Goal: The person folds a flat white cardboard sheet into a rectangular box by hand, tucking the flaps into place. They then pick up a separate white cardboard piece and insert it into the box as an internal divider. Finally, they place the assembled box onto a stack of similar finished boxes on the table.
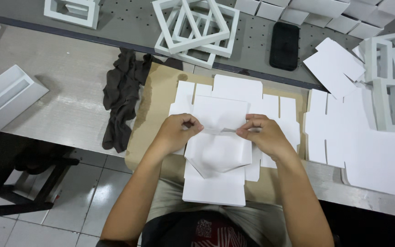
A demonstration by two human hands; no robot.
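The flat white box blank point(216, 151) lay nearest, on a brown cardboard sheet point(154, 98) at the near edge of the table point(69, 96), with its lower end hanging over toward the person's lap. Its long axis ran away from the body. Both hands were closed on a folded flap at the middle of the blank: the left hand point(178, 131) pinched the left side, the right hand point(264, 132) the right side, equally near. Beyond lay a dark cloth point(122, 100), a stack of flat white blanks point(366, 146), white frames point(195, 27) and a black phone point(284, 45).
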